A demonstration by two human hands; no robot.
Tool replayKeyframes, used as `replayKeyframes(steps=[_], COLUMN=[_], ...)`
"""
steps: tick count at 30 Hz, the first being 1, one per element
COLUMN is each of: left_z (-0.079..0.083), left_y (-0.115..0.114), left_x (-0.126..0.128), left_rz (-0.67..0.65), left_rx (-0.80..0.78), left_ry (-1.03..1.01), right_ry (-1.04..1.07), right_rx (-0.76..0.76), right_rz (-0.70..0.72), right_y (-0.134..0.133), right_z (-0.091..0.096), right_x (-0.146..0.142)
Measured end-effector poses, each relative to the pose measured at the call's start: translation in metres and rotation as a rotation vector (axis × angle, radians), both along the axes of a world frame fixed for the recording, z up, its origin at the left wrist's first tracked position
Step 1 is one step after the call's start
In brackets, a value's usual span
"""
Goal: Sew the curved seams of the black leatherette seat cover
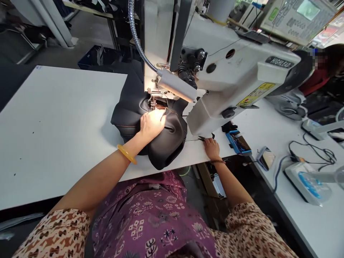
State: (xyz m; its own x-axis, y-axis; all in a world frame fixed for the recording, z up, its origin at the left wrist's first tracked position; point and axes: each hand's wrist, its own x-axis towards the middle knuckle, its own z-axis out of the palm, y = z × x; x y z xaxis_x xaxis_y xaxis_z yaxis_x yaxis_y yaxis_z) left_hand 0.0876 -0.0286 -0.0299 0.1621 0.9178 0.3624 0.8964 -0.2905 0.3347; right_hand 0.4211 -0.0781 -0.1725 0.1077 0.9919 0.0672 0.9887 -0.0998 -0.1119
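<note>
Two hands noted. Found left hand (152, 123) flat and open, steadying black cover (129, 107) just short of presser foot (153, 102); right hand (212, 147) touching snips (201, 138), grip unclear.

Person wore brown-and-cream patterned sleeves (53, 233), purple floral garment (150, 218), yellow bangle (127, 154) above the left hand (152, 123), dark band (217, 162) above the right hand (212, 147).

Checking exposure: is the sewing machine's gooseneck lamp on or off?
On: the lamp throws a bright patch on the left hand and black fabric.
</note>
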Motion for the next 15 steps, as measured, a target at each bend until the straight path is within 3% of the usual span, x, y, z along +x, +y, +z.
replayKeyframes(steps=[4,7,12,15], left_z=[-0.014,-0.021,-0.024,-0.022], left_y=[0.002,0.005,0.004,0.004], left_x=[-0.009,-0.014,-0.015,-0.016], left_rz=[-0.092,-0.136,-0.116,-0.120], left_rx=[0.099,0.162,0.145,0.112], left_ry=[-0.029,-0.106,-0.230,-0.284], right_ry=[-0.053,-0.066,-0.072,-0.136], right_rx=[-0.041,-0.034,0.032,0.125], right_rz=[0.063,0.069,0.056,0.240], right_y=[0.005,0.005,0.020,0.053], right_z=[0.001,0.019,0.093,0.143], right_x=[0.006,0.007,-0.027,-0.072])
